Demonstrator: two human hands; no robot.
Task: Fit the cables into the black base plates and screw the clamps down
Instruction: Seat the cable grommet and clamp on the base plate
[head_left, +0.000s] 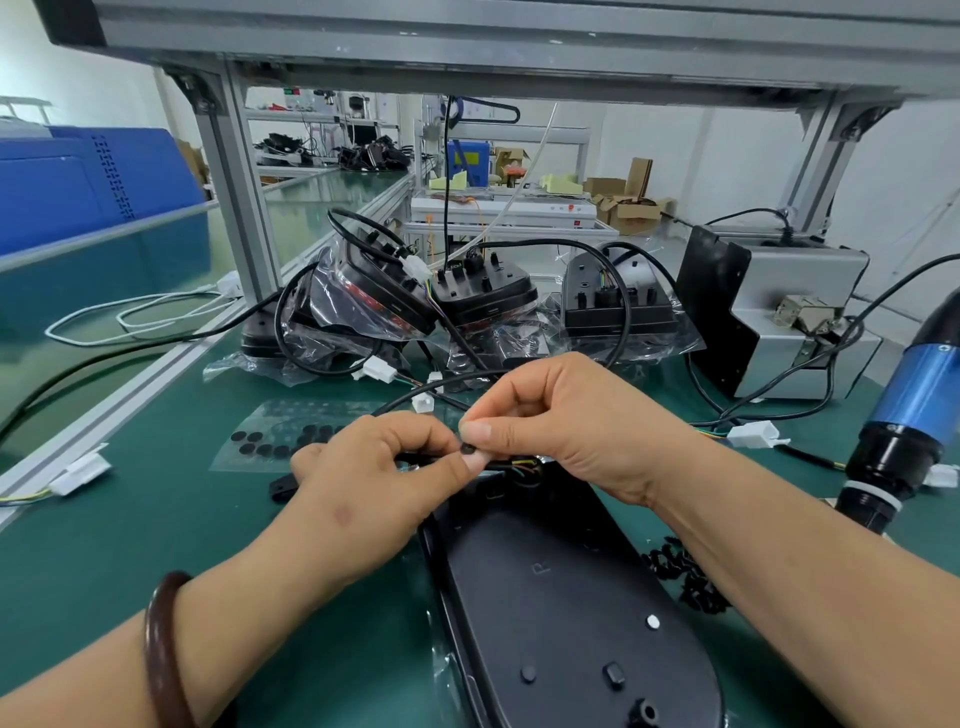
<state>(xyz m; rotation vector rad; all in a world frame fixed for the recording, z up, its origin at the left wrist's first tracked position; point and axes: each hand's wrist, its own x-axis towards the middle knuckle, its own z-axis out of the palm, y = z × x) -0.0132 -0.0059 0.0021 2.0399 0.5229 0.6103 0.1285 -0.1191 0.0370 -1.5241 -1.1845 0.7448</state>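
Both hands at base plate (561, 597), far end.
L hand (374, 478) & R hand (566, 421) together, pinching small blk part (467, 448); plate marked "R"; green mat (130, 519) open on L.

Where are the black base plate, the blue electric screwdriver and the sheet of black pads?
black base plate (566, 597): head view, flat middle.
blue electric screwdriver (919, 384): head view, blue body.
sheet of black pads (270, 441): head view, pad rows.

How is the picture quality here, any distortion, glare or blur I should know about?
Head view: wide-angle distortion bends the aluminium frame and stretches both forearms at the edges; light is even and soft, with faint shadows on the green mat; mild glare on the plastic bags; the fingers and the black base plate are fairly sharp, the background benches softer.
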